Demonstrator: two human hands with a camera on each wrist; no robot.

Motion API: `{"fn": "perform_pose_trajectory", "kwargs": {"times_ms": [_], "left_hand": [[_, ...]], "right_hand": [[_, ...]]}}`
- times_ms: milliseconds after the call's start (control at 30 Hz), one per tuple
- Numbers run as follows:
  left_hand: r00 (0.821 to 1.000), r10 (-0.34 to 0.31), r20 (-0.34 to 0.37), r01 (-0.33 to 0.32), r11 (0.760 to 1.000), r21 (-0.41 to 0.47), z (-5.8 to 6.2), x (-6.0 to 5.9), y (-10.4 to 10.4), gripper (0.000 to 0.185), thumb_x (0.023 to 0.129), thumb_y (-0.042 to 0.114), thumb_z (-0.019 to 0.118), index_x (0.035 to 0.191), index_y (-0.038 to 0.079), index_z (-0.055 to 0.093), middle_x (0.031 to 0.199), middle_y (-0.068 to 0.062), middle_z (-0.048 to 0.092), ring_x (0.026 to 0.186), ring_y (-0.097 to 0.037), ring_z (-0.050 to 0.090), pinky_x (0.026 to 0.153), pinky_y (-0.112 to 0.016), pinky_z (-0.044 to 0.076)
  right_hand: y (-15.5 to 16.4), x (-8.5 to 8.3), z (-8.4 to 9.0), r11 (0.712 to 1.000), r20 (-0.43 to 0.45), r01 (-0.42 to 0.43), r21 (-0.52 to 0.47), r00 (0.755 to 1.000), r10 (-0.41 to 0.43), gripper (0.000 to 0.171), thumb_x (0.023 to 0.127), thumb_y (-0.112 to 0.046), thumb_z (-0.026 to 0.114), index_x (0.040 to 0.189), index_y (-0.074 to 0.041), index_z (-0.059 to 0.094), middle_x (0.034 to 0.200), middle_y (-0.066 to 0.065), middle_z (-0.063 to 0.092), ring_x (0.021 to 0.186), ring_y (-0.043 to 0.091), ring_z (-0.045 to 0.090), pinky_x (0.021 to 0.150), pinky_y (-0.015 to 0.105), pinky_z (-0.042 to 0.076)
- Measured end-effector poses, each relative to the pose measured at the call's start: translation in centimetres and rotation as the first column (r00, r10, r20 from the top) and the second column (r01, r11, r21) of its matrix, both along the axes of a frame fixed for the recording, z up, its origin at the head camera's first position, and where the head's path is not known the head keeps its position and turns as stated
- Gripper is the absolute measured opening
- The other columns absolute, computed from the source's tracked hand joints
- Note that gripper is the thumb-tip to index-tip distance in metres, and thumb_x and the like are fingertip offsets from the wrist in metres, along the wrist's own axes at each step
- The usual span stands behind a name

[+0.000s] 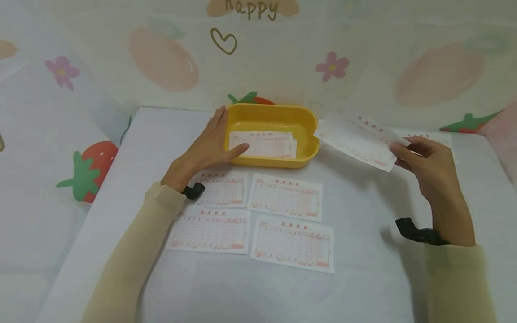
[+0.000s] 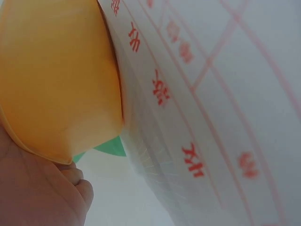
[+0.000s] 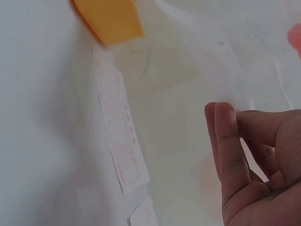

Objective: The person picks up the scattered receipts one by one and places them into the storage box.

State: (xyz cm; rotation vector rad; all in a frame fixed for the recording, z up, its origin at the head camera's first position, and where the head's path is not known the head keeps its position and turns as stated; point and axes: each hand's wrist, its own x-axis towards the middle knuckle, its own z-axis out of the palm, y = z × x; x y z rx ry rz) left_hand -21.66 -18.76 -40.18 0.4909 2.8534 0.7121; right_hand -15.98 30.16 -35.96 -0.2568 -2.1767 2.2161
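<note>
Overhead, "happy" (image 1: pixel 251 9); right hand (image 1: pixel 432 168) pinches red-printed slip (image 1: pixel 357 139).

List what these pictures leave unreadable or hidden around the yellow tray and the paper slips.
- Head view: print on the white red-lined paper slips on the table is too small to read.
- Head view: how many slips lie in the yellow plastic tray is unclear; they overlap.
- Head view: the slip pinched by the right hand is motion-blurred.
- Left wrist view: the left hand is cut off by the frame edge.
</note>
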Motion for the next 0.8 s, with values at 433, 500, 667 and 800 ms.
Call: {"fn": "perform_pose_trajectory", "kwargs": {"times_ms": [433, 500, 667, 800], "left_hand": [[1.000, 0.001, -0.001, -0.001, 1.000, -0.003, -0.2, 0.1, 0.0, 0.120, 0.094, 0.077, 0.052, 0.169, 0.010, -0.014, 0.180, -0.008, -0.017, 0.169, -0.028, -0.008, 0.138, -0.051, 0.008], [1.000, 0.004, 0.002, -0.004, 1.000, -0.006, -0.1, 0.1, 0.0, 0.120, 0.095, 0.076, 0.053, 0.169, 0.009, -0.014, 0.180, -0.008, -0.017, 0.169, -0.029, -0.007, 0.138, -0.052, 0.008], [1.000, 0.013, -0.008, -0.013, 1.000, 0.001, 0.0, 0.1, -0.1, 0.119, 0.094, 0.075, 0.054, 0.170, 0.010, -0.013, 0.180, -0.008, -0.015, 0.169, -0.030, -0.004, 0.137, -0.053, 0.011], [1.000, 0.004, -0.008, -0.004, 1.000, 0.002, -0.1, 0.1, 0.1, 0.120, 0.094, 0.077, 0.052, 0.169, 0.010, -0.013, 0.180, -0.008, -0.015, 0.169, -0.029, -0.005, 0.138, -0.052, 0.010]], "right_hand": [[-6.4, -2.7, 1.0, 0.917, 0.054, -0.191, 0.349, 0.981, 0.184, 0.037, 0.097, -0.022, 0.078, 0.125, 0.000, 0.069, 0.100, -0.014, 0.072, 0.088, 0.003, 0.073, 0.081, 0.017, 0.063], [-7.4, -3.3, 1.2, 0.895, 0.059, -0.219, 0.388, 0.975, 0.213, 0.042, 0.098, -0.023, 0.077, 0.130, 0.003, 0.067, 0.102, -0.013, 0.072, 0.088, 0.002, 0.073, 0.082, 0.018, 0.063], [-9.6, -4.4, 1.7, 0.839, 0.085, -0.263, 0.476, 0.964, 0.254, 0.043, 0.100, -0.023, 0.075, 0.135, 0.000, 0.067, 0.117, 0.002, 0.073, 0.090, 0.000, 0.072, 0.084, 0.020, 0.064], [-11.1, -5.2, 2.0, 0.794, 0.106, -0.288, 0.535, 0.956, 0.275, 0.041, 0.102, -0.025, 0.073, 0.135, -0.003, 0.067, 0.130, 0.016, 0.070, 0.096, 0.007, 0.072, 0.086, 0.018, 0.063]]}}
